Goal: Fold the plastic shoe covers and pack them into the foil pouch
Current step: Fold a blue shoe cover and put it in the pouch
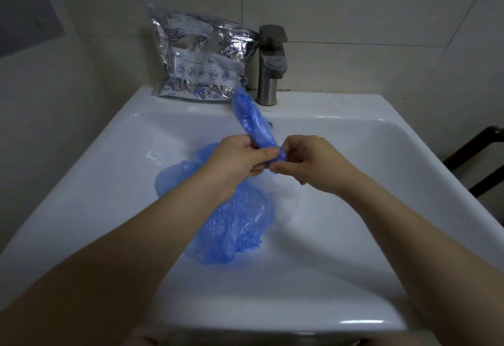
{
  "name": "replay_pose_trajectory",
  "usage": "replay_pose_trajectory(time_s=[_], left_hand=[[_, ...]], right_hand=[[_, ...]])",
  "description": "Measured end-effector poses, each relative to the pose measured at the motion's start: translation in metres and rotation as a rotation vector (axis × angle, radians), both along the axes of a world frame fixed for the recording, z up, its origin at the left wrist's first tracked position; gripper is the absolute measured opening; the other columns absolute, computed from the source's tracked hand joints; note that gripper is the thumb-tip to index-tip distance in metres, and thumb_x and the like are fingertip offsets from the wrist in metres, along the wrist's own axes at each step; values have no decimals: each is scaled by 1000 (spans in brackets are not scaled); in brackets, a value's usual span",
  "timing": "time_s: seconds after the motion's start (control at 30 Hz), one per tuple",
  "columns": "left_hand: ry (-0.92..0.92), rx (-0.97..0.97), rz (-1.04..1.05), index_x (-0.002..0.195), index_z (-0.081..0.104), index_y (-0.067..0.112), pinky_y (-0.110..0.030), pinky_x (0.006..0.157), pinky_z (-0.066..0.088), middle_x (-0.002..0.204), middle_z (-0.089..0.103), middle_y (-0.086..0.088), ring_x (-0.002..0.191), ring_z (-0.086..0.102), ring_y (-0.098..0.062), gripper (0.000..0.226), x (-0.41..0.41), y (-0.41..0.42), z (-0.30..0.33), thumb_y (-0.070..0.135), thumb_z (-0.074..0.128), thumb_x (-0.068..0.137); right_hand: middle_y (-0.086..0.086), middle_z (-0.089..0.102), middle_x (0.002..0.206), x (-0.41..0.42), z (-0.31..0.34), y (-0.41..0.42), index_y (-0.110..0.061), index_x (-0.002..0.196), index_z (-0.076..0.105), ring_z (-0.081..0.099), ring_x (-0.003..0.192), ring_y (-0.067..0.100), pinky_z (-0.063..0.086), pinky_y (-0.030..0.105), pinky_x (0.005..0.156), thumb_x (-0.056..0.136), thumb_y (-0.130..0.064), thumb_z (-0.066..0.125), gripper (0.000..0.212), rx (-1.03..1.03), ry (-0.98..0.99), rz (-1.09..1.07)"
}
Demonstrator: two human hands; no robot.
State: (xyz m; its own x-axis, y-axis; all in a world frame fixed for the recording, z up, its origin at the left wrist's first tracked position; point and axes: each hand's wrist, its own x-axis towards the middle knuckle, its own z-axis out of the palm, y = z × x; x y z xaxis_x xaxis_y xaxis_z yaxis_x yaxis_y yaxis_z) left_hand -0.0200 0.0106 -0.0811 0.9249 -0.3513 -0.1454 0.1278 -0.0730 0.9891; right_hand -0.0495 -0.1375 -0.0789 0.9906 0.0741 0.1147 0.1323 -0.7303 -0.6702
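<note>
A blue plastic shoe cover (252, 120), gathered into a narrow strip, sticks up and away over the basin. My left hand (237, 158) grips its lower end, thumb on top. My right hand (308, 161) pinches that same end from the right. Under my left forearm, loose blue shoe covers (234, 225) lie crumpled in the white sink (354, 209). The silver foil pouch (201, 56), printed with food drawings and a label, leans against the wall on the sink's back ledge, left of the tap. Something blue shows through its lower part.
A grey metal tap (270, 64) stands on the back ledge, right of the pouch. Tiled wall rises behind. A dark bar (474, 154) runs along the right of the sink. A thin clear plastic film (286, 195) lies in the basin beside the blue pile.
</note>
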Motion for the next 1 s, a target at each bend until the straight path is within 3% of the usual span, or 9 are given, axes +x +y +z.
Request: replay_pose_trajectory(time_s=[0.07, 0.17, 0.23, 0.3, 0.47, 0.63, 0.73, 0.87, 1.0], left_hand=[[31, -43, 13, 90, 62, 17, -15, 70, 52, 74, 70, 6, 62, 67, -2, 6, 3, 1, 0, 11, 62, 87], [141, -168, -8, 100, 62, 16, -20, 74, 53, 80, 72, 3, 73, 69, -7, 12, 5, 3, 2, 13, 59, 88], [195, -218, -30, 102, 62, 15, -23, 78, 52, 82, 72, 3, 74, 69, -8, 14, 5, 4, 2, 12, 57, 89], [223, -223, -56, 99, 61, 16, -24, 78, 52, 76, 73, 4, 69, 69, -7, 12, 4, 4, 3, 12, 54, 90], [203, -194, -52, 95, 64, 16, -25, 77, 50, 74, 72, 4, 66, 68, -6, 10, 5, 6, 4, 16, 54, 92], [164, -137, -33, 89, 64, 17, -24, 77, 50, 72, 72, 6, 66, 68, -5, 10, 6, 6, 0, 16, 55, 92], [154, -110, -55, 88, 65, 17, -22, 76, 48, 71, 72, 7, 68, 69, -6, 10, 5, 6, -1, 14, 56, 91], [128, -62, -168, 93, 67, 18, -21, 76, 48, 79, 74, 5, 78, 71, -9, 13, 0, 3, 1, 12, 55, 90], [167, -91, -187, 99, 65, 17, -25, 78, 48, 87, 74, 0, 86, 71, -13, 20, -2, 1, 3, 19, 47, 93]], right_hand=[[-9, 54, 59, -2, 4, -1, -17, 93, 50, 48, 50, 4, 40, 16, 52, 74, -30, 75, 33, -49, -113, 50], [-17, 50, 89, -3, 8, -8, -29, 106, 42, 55, 76, 7, 48, 16, 69, 72, -27, 77, 48, -30, -208, 156], [-17, 45, 101, -2, 8, -10, -35, 106, 42, 54, 89, 5, 47, 13, 76, 73, -26, 75, 48, -115, -240, 210], [-15, 43, 106, -2, 7, -9, -35, 103, 44, 51, 88, 0, 45, 11, 77, 76, -23, 74, 42, -184, -297, 218], [-8, 50, 97, -2, 8, -6, -18, 93, 63, 51, 77, 1, 44, 12, 71, 81, -20, 69, 14, -164, -376, 214], [-4, 54, 89, 0, 8, -10, -8, 92, 71, 51, 72, 1, 41, 9, 69, 83, -21, 67, 16, -174, -342, 195], [-2, 57, 84, 0, 6, -8, -8, 86, 70, 52, 69, 2, 39, 9, 66, 85, -21, 65, 14, -120, -282, 169], [-6, 60, 71, 1, 5, -6, -20, 74, 57, 55, 63, 4, 40, 11, 59, 84, -25, 67, 15, 32, -181, 8], [-8, 61, 75, -1, 8, -7, -22, 76, 51, 58, 66, 8, 44, 12, 61, 82, -14, 68, 20, 80, -223, -9]])
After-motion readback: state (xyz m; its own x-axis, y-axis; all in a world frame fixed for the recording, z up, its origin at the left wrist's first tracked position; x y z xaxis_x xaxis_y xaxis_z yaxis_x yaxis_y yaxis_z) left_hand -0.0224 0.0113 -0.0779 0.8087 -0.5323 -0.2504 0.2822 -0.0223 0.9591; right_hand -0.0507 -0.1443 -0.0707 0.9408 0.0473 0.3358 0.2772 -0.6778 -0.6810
